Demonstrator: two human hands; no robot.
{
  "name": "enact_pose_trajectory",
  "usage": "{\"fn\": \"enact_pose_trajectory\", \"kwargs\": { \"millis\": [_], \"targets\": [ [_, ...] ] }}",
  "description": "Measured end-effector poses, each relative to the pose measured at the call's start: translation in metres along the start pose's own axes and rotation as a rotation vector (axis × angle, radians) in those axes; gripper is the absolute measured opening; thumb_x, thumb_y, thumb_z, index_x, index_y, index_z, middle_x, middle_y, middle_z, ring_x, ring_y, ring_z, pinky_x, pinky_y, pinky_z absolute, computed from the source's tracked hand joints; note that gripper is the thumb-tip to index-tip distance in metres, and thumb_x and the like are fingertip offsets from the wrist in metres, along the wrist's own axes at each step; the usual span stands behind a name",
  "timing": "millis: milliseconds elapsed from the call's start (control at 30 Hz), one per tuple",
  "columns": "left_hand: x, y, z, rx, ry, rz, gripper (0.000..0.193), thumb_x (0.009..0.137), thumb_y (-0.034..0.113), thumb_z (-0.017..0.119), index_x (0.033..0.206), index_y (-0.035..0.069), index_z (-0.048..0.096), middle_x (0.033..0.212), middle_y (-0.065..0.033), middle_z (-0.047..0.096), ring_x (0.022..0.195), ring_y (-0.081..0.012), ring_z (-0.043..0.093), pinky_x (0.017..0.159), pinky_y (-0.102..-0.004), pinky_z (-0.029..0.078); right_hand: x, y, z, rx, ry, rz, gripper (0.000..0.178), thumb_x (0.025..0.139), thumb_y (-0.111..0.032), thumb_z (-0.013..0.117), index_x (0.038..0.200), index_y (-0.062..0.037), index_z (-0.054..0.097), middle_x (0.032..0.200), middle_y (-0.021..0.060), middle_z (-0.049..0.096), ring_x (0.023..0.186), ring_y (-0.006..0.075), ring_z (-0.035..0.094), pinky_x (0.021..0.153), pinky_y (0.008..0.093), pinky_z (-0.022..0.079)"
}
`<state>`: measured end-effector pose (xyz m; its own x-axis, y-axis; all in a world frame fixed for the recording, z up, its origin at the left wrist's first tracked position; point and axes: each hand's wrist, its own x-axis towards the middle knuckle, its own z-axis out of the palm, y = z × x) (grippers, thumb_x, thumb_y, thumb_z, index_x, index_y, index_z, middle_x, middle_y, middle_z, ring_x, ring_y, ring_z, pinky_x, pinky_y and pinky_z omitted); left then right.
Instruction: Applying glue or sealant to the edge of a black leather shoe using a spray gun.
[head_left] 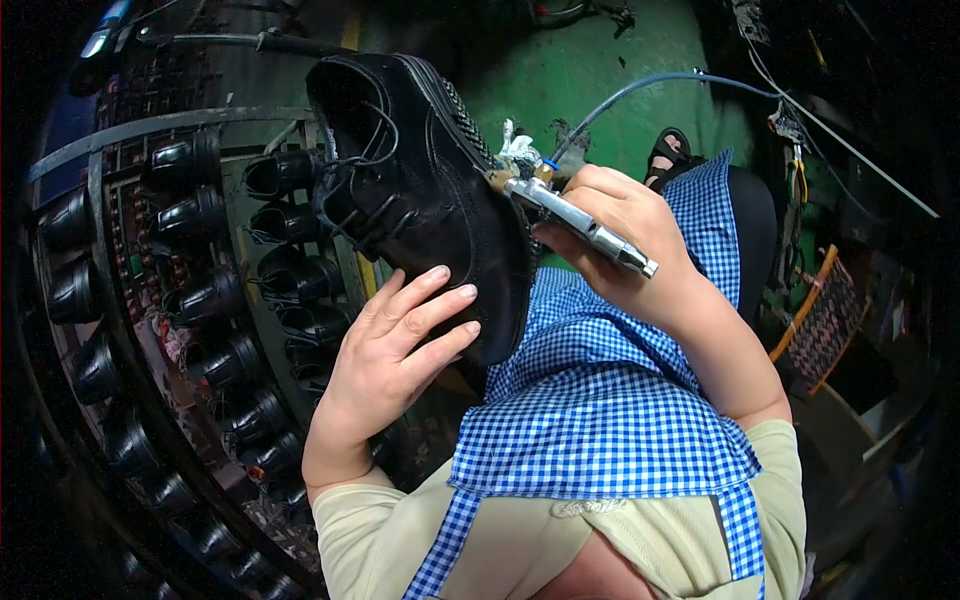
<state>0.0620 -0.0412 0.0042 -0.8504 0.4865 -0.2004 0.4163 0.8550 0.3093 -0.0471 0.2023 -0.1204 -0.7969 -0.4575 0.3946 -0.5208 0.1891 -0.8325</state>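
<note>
A black lace-up shoe [440, 220] is held up in front of me, toe toward my body and its opening at the far end. My left hand [392, 348] grips it near the toe, fingers lying across the upper and the thumb out of sight. In my right hand [635, 225] is a metal spray gun [592, 234], its nozzle end close to the edge of the shoe's sole. I cannot tell whether the nozzle touches the shoe. A blue-grey hose [640, 92] runs from the gun to the far right.
On the left, metal racks [115, 240] hold rows of black shoes [205, 292]. A checked blue apron [600, 430] covers my lap. Beyond is a green floor [640, 45]. A woven chair back [815, 320] stands to the right, near hanging pliers [798, 180].
</note>
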Motion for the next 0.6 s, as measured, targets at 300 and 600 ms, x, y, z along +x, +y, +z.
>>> {"fn": "enact_pose_trajectory", "kwargs": {
  "millis": [300,600],
  "targets": [
    [0.002,0.006,-0.001,0.017,-0.010,-0.030,0.042,0.077,0.012,0.083,0.117,0.018,0.074,0.141,-0.0034,0.066,0.139,-0.0312,0.057,0.113,-0.0559,0.047,-0.021,-0.012,-0.009,0.014,-0.025,0.064,0.018,0.080,-0.014,0.085,0.084,-0.0068,0.068,0.083,0.0077,0.062,0.076,0.0277,0.065,0.064,0.0380,0.055],
    [0.007,0.013,-0.001,0.046,0.004,-0.060,0.052,0.068,0.011,0.087,0.117,0.022,0.074,0.139,-0.0048,0.067,0.138,-0.0326,0.057,0.115,-0.0567,0.046,-0.041,-0.024,-0.019,0.037,-0.048,0.081,0.023,0.075,-0.008,0.087,0.087,-0.0034,0.067,0.081,0.0088,0.062,0.072,0.0265,0.062,0.061,0.0364,0.051]
  ]
}}
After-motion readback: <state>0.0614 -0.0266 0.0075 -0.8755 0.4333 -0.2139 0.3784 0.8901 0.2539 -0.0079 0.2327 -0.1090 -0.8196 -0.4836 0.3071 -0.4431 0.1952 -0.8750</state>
